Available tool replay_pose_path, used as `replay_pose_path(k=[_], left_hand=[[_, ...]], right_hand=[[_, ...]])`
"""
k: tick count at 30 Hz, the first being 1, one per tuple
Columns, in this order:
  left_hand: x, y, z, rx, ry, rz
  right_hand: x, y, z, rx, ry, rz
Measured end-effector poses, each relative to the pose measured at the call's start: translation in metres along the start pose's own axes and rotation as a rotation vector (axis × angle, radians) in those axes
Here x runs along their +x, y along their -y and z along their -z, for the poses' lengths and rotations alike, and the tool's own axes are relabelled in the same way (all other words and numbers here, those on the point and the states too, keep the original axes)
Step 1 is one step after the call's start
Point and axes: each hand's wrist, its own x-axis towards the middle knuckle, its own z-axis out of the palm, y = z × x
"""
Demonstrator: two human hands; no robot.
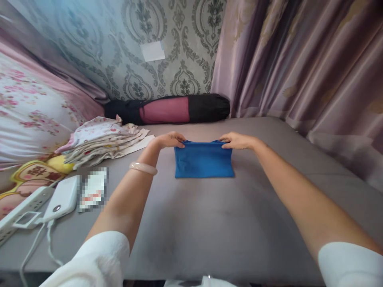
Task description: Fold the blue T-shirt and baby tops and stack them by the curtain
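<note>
A blue folded cloth (204, 161) lies in a neat rectangle on the grey bed sheet (191, 227). At its far left corner, my left hand (172, 140) pinches the edge between thumb and fingers. My right hand (235, 140) grips the far right corner in the same way. Between the two hands the far edge runs nearly straight, while the near edge rests flat on the sheet. A pale bangle (143, 168) sits on my left forearm.
To the left are a stack of folded clothes (104, 139), a white power bank (61, 198) with cables, a power strip (26, 211) and a yellow cushion (38, 171). A black and pink rolled bag (164, 110) lies along the wall; curtains (269, 59) hang at right.
</note>
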Motion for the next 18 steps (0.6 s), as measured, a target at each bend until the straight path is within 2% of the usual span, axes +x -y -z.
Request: replay_pose_path(k=[3, 5, 10, 13, 15, 18], left_hand=[[-0.014, -0.015, 0.01, 0.021, 0.015, -0.066], [-0.022, -0.027, 0.017, 0.064, -0.037, -0.099], [-0.029, -0.048, 0.025, 0.162, -0.271, -0.212], [-0.022, -0.047, 0.018, 0.261, -0.495, -0.304], [-0.018, -0.04, 0.007, 0.357, -0.644, -0.308], [-0.017, -0.022, -0.015, 0.482, -0.751, -0.265]], right_hand=[[-0.012, 0.009, 0.014, 0.01, 0.051, 0.088], [-0.019, 0.015, 0.023, 0.006, 0.02, 0.104], [-0.026, 0.03, 0.035, -0.061, -0.255, 0.146], [-0.025, 0.033, 0.03, -0.246, -0.476, 0.131], [-0.023, 0.032, 0.019, -0.378, -0.598, 0.129], [-0.024, 0.026, -0.006, -0.527, -0.689, 0.199]])
